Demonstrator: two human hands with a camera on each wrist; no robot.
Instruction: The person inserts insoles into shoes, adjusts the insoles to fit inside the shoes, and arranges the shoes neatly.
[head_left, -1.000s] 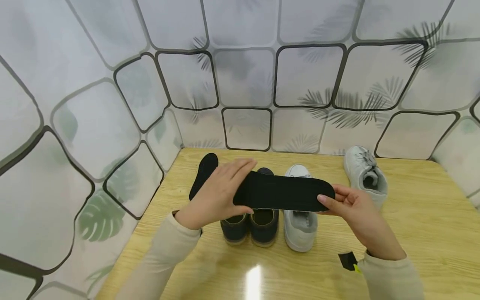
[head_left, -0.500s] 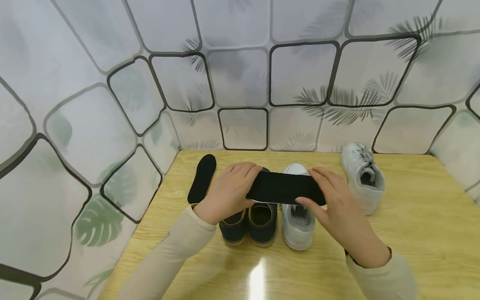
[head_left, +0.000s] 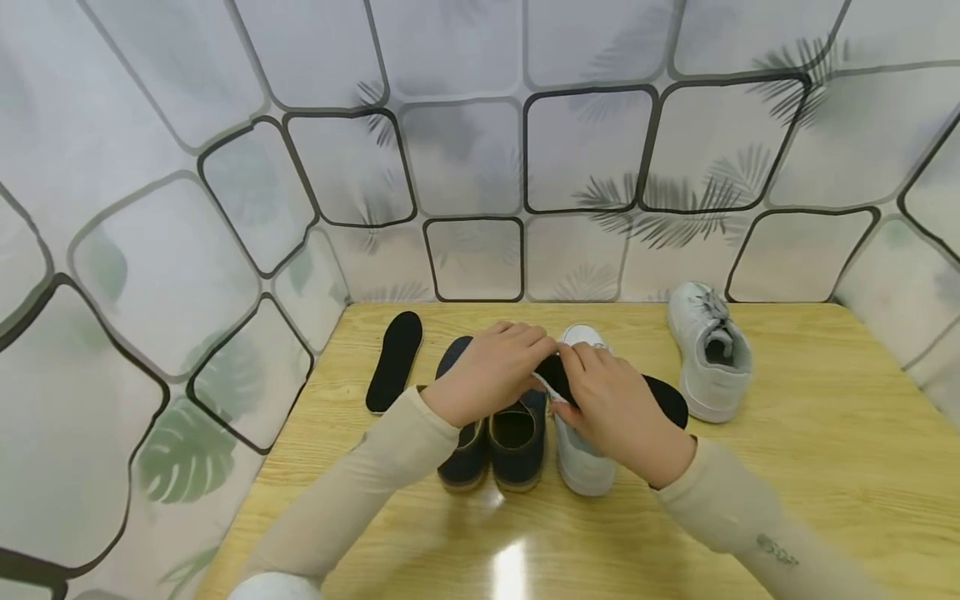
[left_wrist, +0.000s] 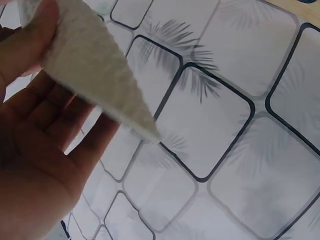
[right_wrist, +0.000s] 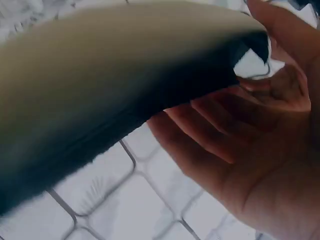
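Note:
Both hands hold one black shoe insole point(head_left: 666, 402) above the shoes. My left hand point(head_left: 491, 375) pinches it at its left part; in the left wrist view the pale, rough underside of the insole point(left_wrist: 95, 65) shows between thumb and fingers. Close beside it, my right hand point(head_left: 618, 412) grips the insole between thumb and fingers, and a rounded black end sticks out to the right past the knuckles. In the right wrist view the insole point(right_wrist: 125, 95) curves over the fingers point(right_wrist: 200, 132). Much of its middle is hidden behind the hands.
A second black insole point(head_left: 395, 360) lies on the wooden table point(head_left: 817, 433) at the left. Below the hands stand a pair of dark shoes point(head_left: 516, 442) and a white shoe point(head_left: 585, 467). Another white laced shoe point(head_left: 711, 354) stands at the right, before a patterned wall covering point(head_left: 472, 167).
My right hand has moved left, up against the left hand. The insole, earlier stretched flat between them, is now tilted and bent, with one end jutting out right.

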